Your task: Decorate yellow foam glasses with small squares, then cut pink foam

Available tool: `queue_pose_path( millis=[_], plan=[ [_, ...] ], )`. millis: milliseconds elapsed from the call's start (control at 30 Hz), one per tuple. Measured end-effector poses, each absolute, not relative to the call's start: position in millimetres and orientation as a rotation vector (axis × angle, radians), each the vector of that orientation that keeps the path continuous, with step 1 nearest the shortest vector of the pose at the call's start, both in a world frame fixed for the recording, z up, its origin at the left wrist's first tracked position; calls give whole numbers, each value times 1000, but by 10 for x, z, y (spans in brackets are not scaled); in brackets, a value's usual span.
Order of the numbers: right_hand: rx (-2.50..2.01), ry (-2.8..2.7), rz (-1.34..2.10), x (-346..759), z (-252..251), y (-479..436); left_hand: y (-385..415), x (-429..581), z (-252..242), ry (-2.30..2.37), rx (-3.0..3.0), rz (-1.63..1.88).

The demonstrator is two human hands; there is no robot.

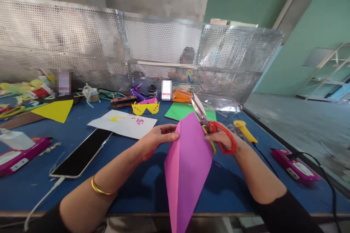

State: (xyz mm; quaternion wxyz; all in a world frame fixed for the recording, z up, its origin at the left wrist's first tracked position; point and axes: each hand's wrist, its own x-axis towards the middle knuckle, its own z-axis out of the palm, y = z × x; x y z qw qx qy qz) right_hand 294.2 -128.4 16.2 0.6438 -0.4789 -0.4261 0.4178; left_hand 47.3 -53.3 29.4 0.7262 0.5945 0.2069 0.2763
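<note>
Between both hands a folded purple foam sheet [193, 164] is held above the table, its narrow end pointing down toward me. My left hand [160, 138] pinches its left edge, thumb on the near face. My right hand [220, 140] grips the right edge with the thumb, and scissors [224, 134] with red handles hang on the same hand. Their blades point up and away, past the top of the sheet. A strip of yellow shows behind the purple edge at my right fingers. Most fingers of both hands are hidden behind the sheet.
On the blue table [131, 193] lie a phone [82, 153] on a cable, white paper [123, 122] with yellow and pink bits, yellow glasses-shaped cutouts [144, 108], a green sheet [175, 111] and a yellow glue gun [244, 131]. Magenta power strips [296, 167] lie at both sides. A perforated metal screen [161, 36] stands behind.
</note>
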Motion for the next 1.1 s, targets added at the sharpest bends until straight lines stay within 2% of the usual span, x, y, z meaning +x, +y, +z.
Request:
queue_pose_path(
  millis=[133, 367, 667, 1100],
  plan=[
    [-1141, -1170, 1108, 3024, 103, -1272, -512, 467, 249, 508, 1299, 446],
    [-1166, -1212, 1147, 3133, 23, -1226, -618, 519, 164, 490, 1214, 190],
    [-1226, -1198, 1043, 3206, 30, -1197, -758, 567, 125, 518, 986, 189],
    [-1304, -1241, 795, 3209, 98, -1194, -816, 601, 97, 520, 1008, 106]
  ],
)
